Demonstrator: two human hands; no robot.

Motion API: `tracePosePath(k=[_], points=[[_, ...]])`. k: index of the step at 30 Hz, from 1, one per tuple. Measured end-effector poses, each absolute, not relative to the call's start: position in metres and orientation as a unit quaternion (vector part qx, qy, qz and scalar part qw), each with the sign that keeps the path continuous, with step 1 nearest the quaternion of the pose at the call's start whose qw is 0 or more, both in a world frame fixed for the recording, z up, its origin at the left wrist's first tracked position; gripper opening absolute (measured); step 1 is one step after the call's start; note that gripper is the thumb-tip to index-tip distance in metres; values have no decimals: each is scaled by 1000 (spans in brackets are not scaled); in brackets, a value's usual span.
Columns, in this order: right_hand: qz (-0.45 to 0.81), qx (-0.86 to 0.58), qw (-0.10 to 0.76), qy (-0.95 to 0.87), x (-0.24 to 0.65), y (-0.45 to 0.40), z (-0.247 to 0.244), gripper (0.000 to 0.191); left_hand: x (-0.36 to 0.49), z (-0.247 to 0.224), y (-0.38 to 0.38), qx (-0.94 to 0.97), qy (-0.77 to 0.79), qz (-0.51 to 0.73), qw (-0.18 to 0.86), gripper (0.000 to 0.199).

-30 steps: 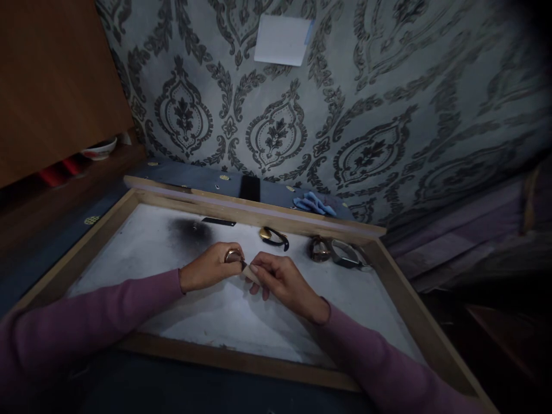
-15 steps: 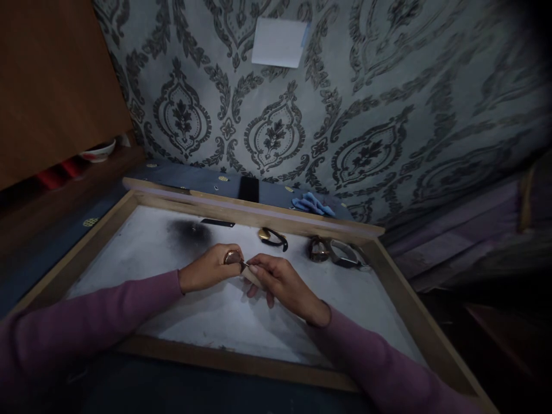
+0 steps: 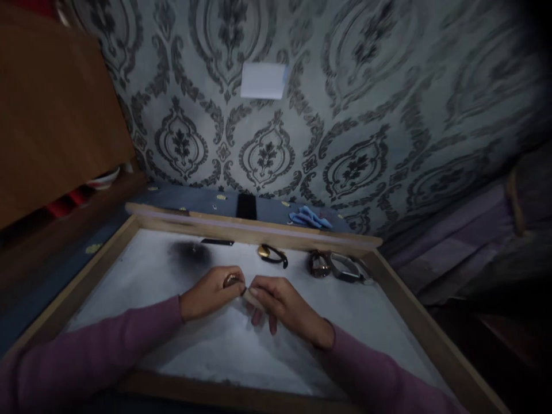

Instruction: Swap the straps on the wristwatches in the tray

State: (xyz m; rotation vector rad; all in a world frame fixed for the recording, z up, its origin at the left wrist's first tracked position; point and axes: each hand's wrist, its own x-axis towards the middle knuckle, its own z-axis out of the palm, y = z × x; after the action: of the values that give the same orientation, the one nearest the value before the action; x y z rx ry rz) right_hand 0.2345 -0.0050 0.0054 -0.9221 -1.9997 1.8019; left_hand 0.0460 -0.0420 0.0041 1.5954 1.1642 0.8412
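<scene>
My left hand [image 3: 213, 292] is closed round a round, gold-rimmed watch [image 3: 232, 280], whose case shows between thumb and fingers. From the watch a pale strap [image 3: 254, 302] runs to the right, into my right hand [image 3: 282, 302]. The fingertips of my right hand are pinched on the strap near the case, and its lower fingers hang beneath. Both hands are almost touching, above the white surface of a wooden-framed tray [image 3: 172, 356]. The far end of the strap is hidden by my right hand.
Along the tray's far side lie a thin black strip [image 3: 218, 242], a gold watch with black strap [image 3: 272, 255], a brown-gold watch [image 3: 319, 264] and a grey-banded watch [image 3: 345, 267]. Behind the frame are a black flat object [image 3: 246, 206] and a blue cloth [image 3: 309, 217].
The view has tilted upward, so everything sits lower in the picture. My left hand has turned slightly and covers more of the watch face; both hands keep their hold.
</scene>
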Motion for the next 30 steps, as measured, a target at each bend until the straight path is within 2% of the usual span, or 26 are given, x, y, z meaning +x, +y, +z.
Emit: tracePosePath(k=[5, 11, 15, 20, 25, 30], points=[[628, -327, 152, -689, 232, -6, 5, 39, 50, -6, -38, 627, 491, 358, 487, 13], [607, -342, 151, -701, 230, -6, 5, 32, 54, -8, -35, 619, 488, 375, 488, 15], [532, -351, 173, -751, 231, -6, 7, 27, 56, -5, -36, 618, 505, 382, 466, 18], [398, -383, 177, -815, 233, -7, 14, 31, 57, -3, -37, 625, 504, 382, 457, 19], [441, -353, 187, -804, 233, -8, 11, 38, 57, 0, -37, 630, 503, 381, 453, 15], [459, -355, 180, -794, 232, -9, 5, 36, 53, -2, -37, 631, 486, 368, 481, 10]])
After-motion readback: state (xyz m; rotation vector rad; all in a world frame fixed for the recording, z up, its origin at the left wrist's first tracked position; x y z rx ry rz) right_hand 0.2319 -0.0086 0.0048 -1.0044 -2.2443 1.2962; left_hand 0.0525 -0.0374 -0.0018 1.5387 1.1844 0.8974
